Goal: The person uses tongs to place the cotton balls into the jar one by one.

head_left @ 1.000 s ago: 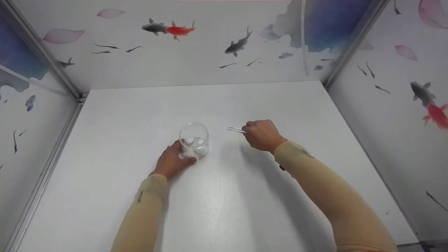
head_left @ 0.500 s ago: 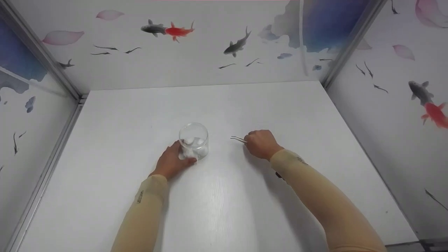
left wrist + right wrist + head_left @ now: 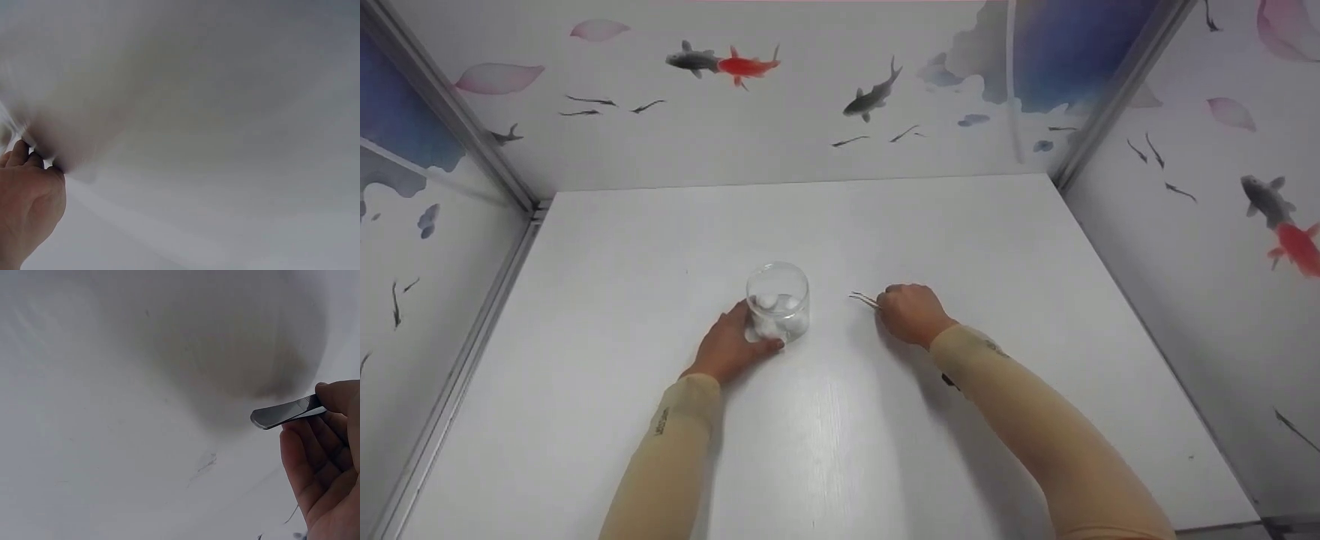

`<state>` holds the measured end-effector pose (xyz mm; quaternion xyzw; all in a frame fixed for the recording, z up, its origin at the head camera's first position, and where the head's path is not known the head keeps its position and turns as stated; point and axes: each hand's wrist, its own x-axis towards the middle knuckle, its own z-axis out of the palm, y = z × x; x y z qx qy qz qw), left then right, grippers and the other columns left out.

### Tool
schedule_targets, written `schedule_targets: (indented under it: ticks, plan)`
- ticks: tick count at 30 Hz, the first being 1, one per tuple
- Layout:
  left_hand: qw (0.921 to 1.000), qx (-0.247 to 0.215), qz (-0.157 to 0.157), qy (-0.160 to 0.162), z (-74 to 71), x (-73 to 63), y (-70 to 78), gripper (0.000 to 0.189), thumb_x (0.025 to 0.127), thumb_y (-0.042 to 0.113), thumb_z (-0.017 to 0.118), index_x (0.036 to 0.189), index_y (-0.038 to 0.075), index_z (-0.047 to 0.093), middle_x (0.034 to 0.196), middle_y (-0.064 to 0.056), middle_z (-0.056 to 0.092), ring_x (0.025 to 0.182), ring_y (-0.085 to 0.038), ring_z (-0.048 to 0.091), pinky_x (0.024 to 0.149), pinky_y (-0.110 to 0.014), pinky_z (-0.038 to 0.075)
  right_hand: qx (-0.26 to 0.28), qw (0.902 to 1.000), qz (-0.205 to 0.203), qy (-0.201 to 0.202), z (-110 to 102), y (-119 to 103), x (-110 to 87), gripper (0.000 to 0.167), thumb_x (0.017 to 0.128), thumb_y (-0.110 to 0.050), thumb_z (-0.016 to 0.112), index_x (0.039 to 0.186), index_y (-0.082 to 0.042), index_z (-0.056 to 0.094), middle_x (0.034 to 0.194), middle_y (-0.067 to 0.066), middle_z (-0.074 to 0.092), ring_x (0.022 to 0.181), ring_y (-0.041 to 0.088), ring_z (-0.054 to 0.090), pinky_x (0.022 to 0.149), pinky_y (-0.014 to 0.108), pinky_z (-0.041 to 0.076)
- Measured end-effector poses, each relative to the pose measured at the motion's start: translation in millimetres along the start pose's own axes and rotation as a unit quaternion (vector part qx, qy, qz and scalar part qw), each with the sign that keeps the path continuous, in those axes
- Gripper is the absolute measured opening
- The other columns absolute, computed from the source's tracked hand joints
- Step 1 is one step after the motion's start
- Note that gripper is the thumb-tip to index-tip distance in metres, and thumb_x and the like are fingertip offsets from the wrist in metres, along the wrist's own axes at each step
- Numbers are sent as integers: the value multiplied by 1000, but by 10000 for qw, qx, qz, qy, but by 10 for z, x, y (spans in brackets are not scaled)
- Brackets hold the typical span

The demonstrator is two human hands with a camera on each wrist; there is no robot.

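In the head view, a clear round jar (image 3: 778,279) stands on the white table with several white cotton balls (image 3: 769,327) inside. My left hand (image 3: 729,348) holds the jar low on its left side, thumb across the front. To the right of the jar, my right hand (image 3: 915,313) pinches a pair of metal tweezers (image 3: 864,299), whose slim tips point left toward the jar and stand slightly apart. Nothing shows between those tips. The right wrist view shows the broad rear end of the tweezers (image 3: 281,414) sticking out past the thumb and fingers.
The white table (image 3: 825,450) is walled in by white panels (image 3: 810,157) printed with fish and petals at the back and both sides. Metal rails (image 3: 529,196) run along the corners. Beige sleeves cover both forearms.
My right hand has come nearer to me along with the tweezers, then shifted slightly left toward the jar. My left hand keeps its hold on the jar in the same place.
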<state>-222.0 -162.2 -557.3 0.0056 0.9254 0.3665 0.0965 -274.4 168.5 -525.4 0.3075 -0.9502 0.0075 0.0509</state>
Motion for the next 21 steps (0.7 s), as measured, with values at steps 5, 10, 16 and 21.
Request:
schedule_targets:
  ticks: [5,10,16,21]
  plan:
    - [10000,-45,85,-24,11,-1,-8,107,78,61,78,159,14,25,160,-11,32,147,-39,21,120,-54,18,13,9999,-122,116,47,15,-29,16,94,-6,62,84,-3,74,78,8,69,64,24,66,56,39,58]
    - [9999,-8,108,-47,35,-3,-25,108,78,60,78,159,15,23,160,-10,31,148,-36,21,120,-52,18,15,9997,-151,169,69,13,-49,17,95,-7,61,85,-4,74,78,8,69,63,24,66,56,40,58]
    - [9997,33,255,-23,41,15,-44,108,78,57,79,159,15,23,159,-11,32,147,-36,22,120,-51,19,5,9997,-66,218,71,12,-41,17,95,-9,61,87,-4,75,79,7,69,64,23,66,57,40,58]
    - [9994,25,344,-63,31,13,-68,111,77,56,81,160,14,20,160,-11,31,147,-35,22,120,-49,20,164,9997,55,150,60,17,-48,14,95,-13,63,89,-5,73,78,5,66,63,21,63,58,38,57]
